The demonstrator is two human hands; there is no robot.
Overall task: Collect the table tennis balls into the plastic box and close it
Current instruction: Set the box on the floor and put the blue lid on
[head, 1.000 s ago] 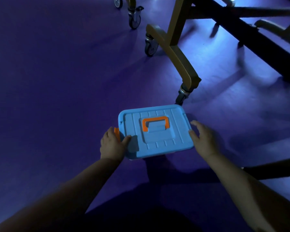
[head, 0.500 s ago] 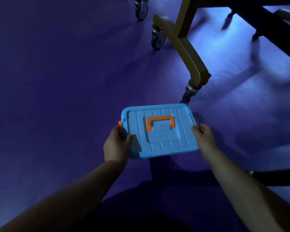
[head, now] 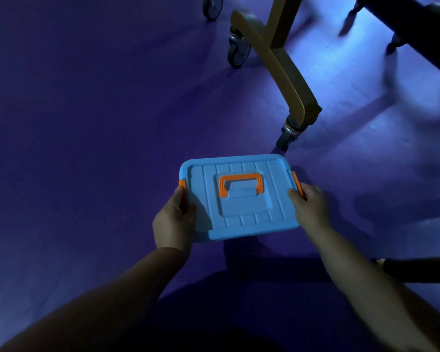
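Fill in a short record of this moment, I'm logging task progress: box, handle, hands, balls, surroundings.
box: blue, lid on, over purple floor
handle: orange, folded flat on lid
left hand: grips box at left orange clip
right hand: grips box at right orange clip
balls: none visible
nearby: wheeled table leg

A sports hall for table tennis is suggested: smooth purple sports flooring [head: 87, 123] is laid throughout, and a gold-coloured table frame [head: 287, 72] is carried on castor wheels [head: 236, 50] in dim bluish light.
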